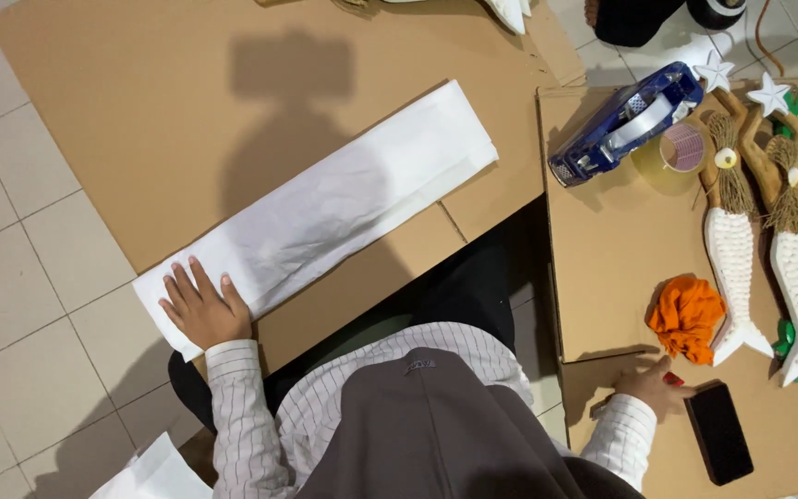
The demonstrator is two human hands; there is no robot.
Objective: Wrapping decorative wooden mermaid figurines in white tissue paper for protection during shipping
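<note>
White folded paper (325, 211) lies in a long slanted strip across a big sheet of cardboard (140, 111) on the tiled floor, and the left hand (203, 310) rests flat and open on its near end, fingers spread, gripping nothing. Off to the other side, the right hand (650, 386) lies palm down on a second cardboard piece (611, 249), touching a small red thing whose grip I cannot tell. Near that hand sit a black phone (719, 432), an orange cloth (687, 317), two wooden mermaid figures (768, 231) and a blue tape dispenser (625, 120).
</note>
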